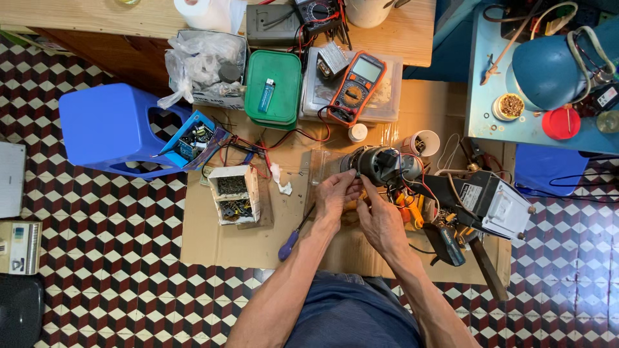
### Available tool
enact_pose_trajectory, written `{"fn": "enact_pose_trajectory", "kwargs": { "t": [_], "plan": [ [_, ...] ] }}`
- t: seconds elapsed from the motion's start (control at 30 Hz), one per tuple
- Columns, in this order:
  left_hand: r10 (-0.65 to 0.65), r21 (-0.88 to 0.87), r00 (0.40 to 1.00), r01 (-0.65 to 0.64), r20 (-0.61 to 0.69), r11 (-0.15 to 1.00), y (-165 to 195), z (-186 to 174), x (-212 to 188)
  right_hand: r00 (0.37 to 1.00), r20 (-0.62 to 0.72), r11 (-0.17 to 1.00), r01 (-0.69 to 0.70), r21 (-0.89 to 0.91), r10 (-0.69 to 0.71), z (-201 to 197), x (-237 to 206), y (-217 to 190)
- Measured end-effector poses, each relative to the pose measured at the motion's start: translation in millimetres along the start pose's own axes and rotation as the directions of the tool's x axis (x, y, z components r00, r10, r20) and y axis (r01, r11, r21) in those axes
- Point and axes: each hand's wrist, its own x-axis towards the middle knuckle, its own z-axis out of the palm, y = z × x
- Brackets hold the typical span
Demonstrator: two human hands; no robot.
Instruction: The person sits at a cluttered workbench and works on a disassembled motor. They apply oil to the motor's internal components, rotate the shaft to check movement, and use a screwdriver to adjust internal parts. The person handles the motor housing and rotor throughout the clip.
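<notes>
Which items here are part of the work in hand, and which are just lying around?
In use:
left hand
right hand
grey cylindrical electric motor

Lying about:
purple-handled screwdriver
orange multimeter
green plastic lidded box
blue plastic stool

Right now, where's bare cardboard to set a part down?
Free: the cardboard strip below the small parts box, left of the screwdriver. Crowded: around the motor, where left hand and right hand work, and the wires and tools to its right.
</notes>
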Motion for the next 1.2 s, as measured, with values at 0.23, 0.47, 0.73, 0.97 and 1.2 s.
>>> {"fn": "enact_pose_trajectory", "kwargs": {
  "t": [0.23,0.47,0.73,0.97,1.2],
  "plan": [
    [-0.025,-0.015,0.997,0.026,0.077,1.000,-3,-5,6,0.999,-0.044,1.000,0.011,0.013,-0.011,14,2,9],
    [-0.036,-0.043,0.988,0.042,0.147,0.998,-7,-10,12,0.975,-0.136,0.978,0.157,-0.139,-0.176,16,0,5],
    [-0.029,-0.109,0.978,0.053,0.208,0.993,-28,-18,24,0.983,-0.088,0.962,0.139,-0.235,-0.164,16,3,5],
    [0.018,-0.202,0.988,0.014,0.154,0.979,-36,-14,27,0.981,-0.086,0.957,-0.150,0.248,0.175,35,-40,-5],
    [0.038,-0.266,0.999,-0.030,0.025,0.963,-42,-1,9,0.974,0.223,0.993,0.021,0.119,-0.047,134,-75,-10]
  ]
}}
